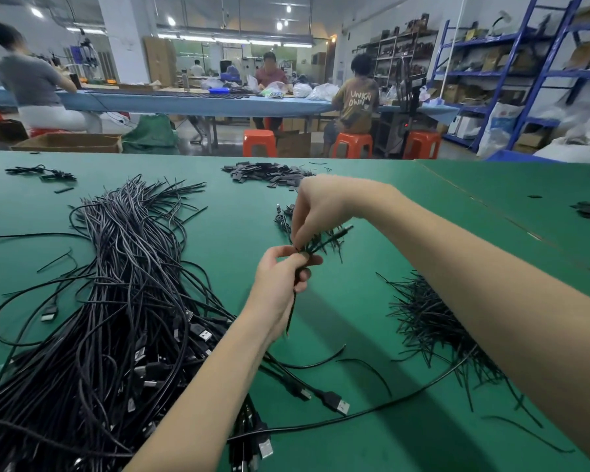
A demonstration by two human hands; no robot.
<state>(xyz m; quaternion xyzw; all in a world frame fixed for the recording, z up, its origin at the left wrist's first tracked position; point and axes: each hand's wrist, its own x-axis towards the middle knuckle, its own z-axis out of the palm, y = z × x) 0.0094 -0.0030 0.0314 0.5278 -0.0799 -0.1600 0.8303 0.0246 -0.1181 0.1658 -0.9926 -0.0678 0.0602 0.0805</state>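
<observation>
**Item 1, near edge, left.** Heap of black USB cables [116,318] on the green table [225,240]. The silver plugs bunch at the near end and the long leads fan away across the mat.

**Item 2, near centre.** One loose USB plug [339,405] lies apart from the heap, just right of the left forearm. Its lead curves off to the right.

**Item 3, right side.** Strand pile [430,321]: short black strands scattered flat on the mat, partly hidden under the right forearm.

**Item 4, centre.** Left hand [280,281], raised off the table. Fingers and thumb are curled round the lower part of the strand bundle [321,241], and a thin tail hangs below the palm.

**Item 5, centre.** The strand bundle is held in the air between both hands, over the bare middle of the table. Its free ends splay up and to the right.

**Item 6, just beyond.** Right hand [321,206], reaching in from the right with the fingers pointing down. The fingertips pinch the bundle directly above the left thumb.

**Item 7, behind the right hand.** Small coiled lead [283,218] lying on the mat.

**Item 8, far edge.** Heap of flat black pieces [269,173]. At far left lies a small dark bunch [41,172], too small to identify.

**Item 9, past the table.** Cardboard box [69,143], orange stools [351,144], and a long blue-covered bench [191,103] with people seated at it. Blue shelving [511,73] stands on the right.
</observation>
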